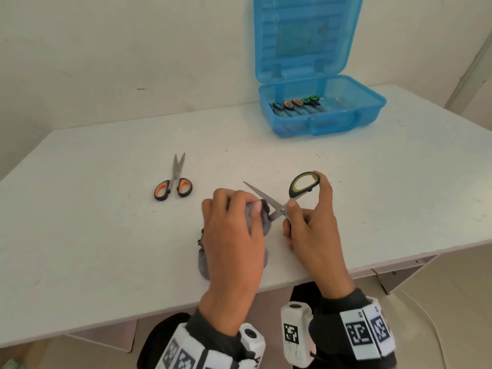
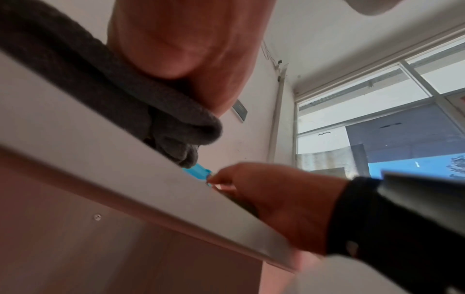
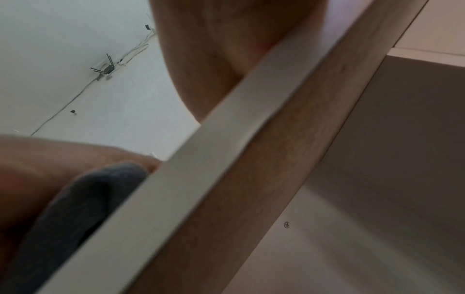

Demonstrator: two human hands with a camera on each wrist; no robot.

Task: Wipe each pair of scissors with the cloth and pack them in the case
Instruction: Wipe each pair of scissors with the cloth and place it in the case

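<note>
My right hand (image 1: pixel 310 217) holds a pair of green-handled scissors (image 1: pixel 282 198) with the blades spread apart, fingertips on the upper handle loop. My left hand (image 1: pixel 234 225) grips a grey cloth (image 1: pixel 263 222) folded around the lower blade near the pivot; the upper blade points left and shows bare. The cloth (image 2: pixel 130 95) hangs over the table's front edge under my left palm. A second pair of scissors (image 1: pixel 174 179), with orange handles, lies on the table to the left. The blue case (image 1: pixel 346 113) stands open at the back right with several scissors (image 1: pixel 295 105) inside.
The white table (image 1: pixel 93 235) has its front edge right under my wrists. The case's lid (image 1: pixel 306 35) leans up against the wall. Bare tabletop lies between my hands and the case.
</note>
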